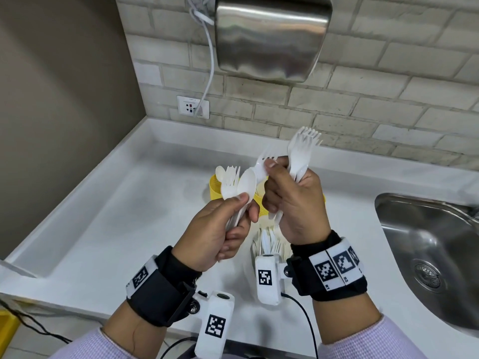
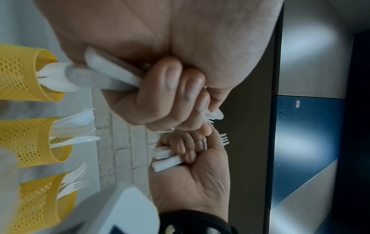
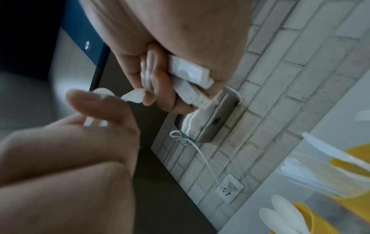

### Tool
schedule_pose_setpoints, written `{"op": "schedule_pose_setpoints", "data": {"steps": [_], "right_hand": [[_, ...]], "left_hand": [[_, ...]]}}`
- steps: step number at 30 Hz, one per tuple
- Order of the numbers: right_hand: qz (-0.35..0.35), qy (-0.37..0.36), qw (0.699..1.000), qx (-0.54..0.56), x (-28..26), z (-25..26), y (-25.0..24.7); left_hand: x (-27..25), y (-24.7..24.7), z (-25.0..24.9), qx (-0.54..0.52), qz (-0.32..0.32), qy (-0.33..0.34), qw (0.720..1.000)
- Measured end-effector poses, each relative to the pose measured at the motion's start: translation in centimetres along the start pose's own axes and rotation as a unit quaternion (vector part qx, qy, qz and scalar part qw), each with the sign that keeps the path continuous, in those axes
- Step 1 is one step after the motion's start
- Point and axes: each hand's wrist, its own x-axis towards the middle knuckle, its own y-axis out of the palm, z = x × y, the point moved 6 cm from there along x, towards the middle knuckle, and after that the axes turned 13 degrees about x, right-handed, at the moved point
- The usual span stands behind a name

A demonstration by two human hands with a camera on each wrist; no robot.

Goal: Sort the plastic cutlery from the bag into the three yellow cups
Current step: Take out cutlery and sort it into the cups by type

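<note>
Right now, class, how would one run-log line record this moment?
left hand: grips spoons and forks | right hand: grips forks | yellow cups: part-filled | step: sorting

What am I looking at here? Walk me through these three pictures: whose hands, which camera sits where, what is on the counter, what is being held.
No machine here: a person works with bare hands, wearing black wristbands with printed markers and a small camera on each wrist. The big picture comes from a camera on the person's head, looking down at a white counter beside a steel sink. The other two look along each hand from the wrists.

The left hand grips a mixed bunch of white plastic spoons and forks. The right hand holds a bundle of forks, its fingers pinching one more fork.

The left wrist view shows the three yellow cups, each already holding some cutlery. A metal hand dryer hangs on the tiled wall.
</note>
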Motion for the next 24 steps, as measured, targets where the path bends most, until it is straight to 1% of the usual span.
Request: {"op": "schedule_pose_setpoints", "data": {"steps": [2, 6, 8, 10, 12, 14, 18, 20, 22, 24], "right_hand": [[0.016, 0.03, 0.999, 0.039, 0.1, -0.4, -0.1], [0.077, 0.12, 0.99, 0.0, -0.6, -1.8, 0.2], [0.082, 0.163, 0.983, 0.008, -0.9, -1.9, 0.5], [0.071, 0.188, 0.979, 0.01, -0.9, -1.9, 0.5], [0.057, 0.185, 0.981, -0.027, -0.8, -1.7, 0.3], [0.042, 0.158, 0.985, -0.059, -0.7, -1.2, 0.2], [0.044, 0.102, 0.991, -0.074, -0.5, -0.4, 0.3], [0.038, 0.089, 0.994, -0.052, -0.2, -0.2, 0.0], [0.028, 0.088, 0.996, -0.007, 0.2, 0.1, -0.4], [0.015, 0.071, 0.996, 0.043, 0.7, 0.9, -0.9]], "left_hand": [[0.0, 0.2, -0.1, -0.003, -0.001, -0.002, 1.0], [0.2, 0.7, -0.5, -0.015, 0.004, 0.01, 1.0], [0.2, 0.9, -0.5, -0.013, 0.006, 0.011, 1.0], [0.3, 1.1, -0.6, -0.001, 0.006, 0.01, 1.0], [0.3, 1.3, -0.6, 0.019, 0.004, 0.01, 1.0], [0.3, 1.4, -0.7, 0.03, 0.0, 0.008, 1.0], [0.5, 1.4, -1.1, 0.027, -0.009, 0.01, 1.0], [0.5, 1.3, -1.1, 0.03, -0.013, 0.006, 0.999], [0.6, 1.2, -0.8, 0.043, -0.016, -0.005, 0.999], [0.5, 1.2, -0.4, 0.056, -0.017, -0.018, 0.998]]}}
